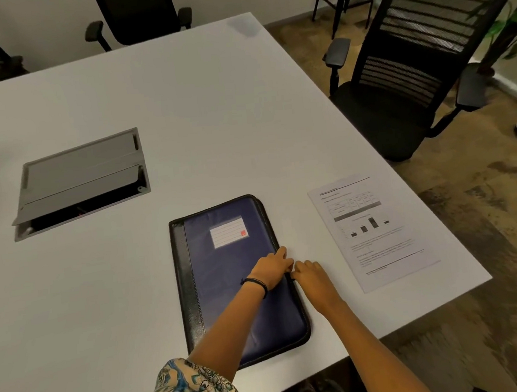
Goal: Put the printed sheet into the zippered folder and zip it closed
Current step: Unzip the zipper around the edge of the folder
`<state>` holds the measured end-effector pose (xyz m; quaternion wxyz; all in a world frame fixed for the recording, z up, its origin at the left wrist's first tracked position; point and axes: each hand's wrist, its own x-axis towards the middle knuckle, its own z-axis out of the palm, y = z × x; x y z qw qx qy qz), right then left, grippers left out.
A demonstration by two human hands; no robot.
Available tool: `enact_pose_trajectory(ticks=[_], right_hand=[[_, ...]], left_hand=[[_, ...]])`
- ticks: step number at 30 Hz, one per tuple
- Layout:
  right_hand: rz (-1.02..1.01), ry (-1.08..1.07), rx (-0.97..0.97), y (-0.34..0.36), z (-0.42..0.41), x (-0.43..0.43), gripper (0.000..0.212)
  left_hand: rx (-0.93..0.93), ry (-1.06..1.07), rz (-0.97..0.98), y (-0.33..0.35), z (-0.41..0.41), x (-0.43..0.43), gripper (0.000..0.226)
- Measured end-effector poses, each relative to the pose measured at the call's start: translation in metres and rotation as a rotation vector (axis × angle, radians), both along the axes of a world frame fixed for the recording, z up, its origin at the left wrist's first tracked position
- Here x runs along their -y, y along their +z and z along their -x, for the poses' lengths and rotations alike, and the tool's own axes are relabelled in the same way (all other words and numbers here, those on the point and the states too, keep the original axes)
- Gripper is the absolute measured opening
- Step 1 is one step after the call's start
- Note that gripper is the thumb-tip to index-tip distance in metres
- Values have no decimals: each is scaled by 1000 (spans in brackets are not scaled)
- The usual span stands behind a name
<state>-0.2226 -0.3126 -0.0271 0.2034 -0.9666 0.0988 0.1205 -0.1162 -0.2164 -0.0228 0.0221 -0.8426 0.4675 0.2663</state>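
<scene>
I log the blue zippered folder lying closed, long axis running away from me, left hand curled over its right edge, right hand just beside that edge at the dark zipper pull, pinch too small to confirm; printed sheet lies flat further right, nearer the right hand.

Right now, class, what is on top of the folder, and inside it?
A label and the left hand rest on the folder; the right hand is at its edge. Closed, it hides its inside.
</scene>
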Motion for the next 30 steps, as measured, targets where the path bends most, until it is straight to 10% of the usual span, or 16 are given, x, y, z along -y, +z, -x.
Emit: enact_pose_trajectory(ticks=[13,18,30], right_hand=[[-126,-68,-7,-4,62,6,20],[-373,-367,-89,-10,82,-7,29],[-50,-286,-30,-12,103,-34,18]], left_hand=[[-284,393,192,11,-17,5,11],[-179,232,152,9,-15,-1,7],[-255,-274,-35,19,52,-4,28]])
